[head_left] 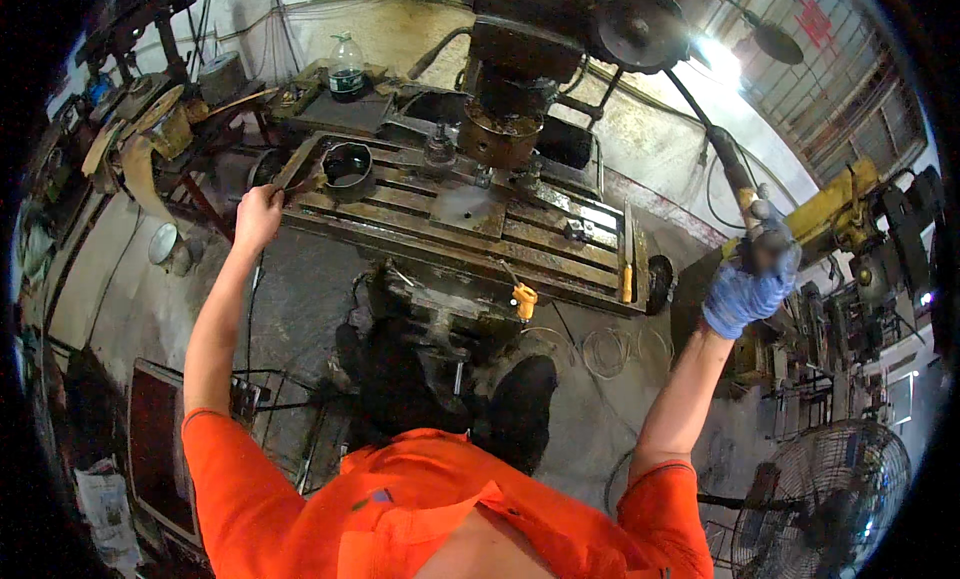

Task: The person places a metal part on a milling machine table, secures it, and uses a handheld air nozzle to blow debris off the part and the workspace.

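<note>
My bare left hand (260,217) is closed round the handle of a small brush (316,182). Its bristle end points right, close to a round black pan (348,171) of dark liquid on the machine table (400,224). Far to the right, my right hand (748,291), in a blue glove, is wrapped round the end of a long machine lever (735,164); its fingertips are partly blurred. Between my hands, a flat metal plate (468,211) lies on the slotted table under the drilling machine's spindle (484,177).
A yellow-handled tool (627,282) lies along the table's right end. A yellow handle (524,301) hangs at the front edge. Behind the table stands a clear bottle (346,71). A caged fan (825,504) is at lower right, with cable loops (607,354) on the floor.
</note>
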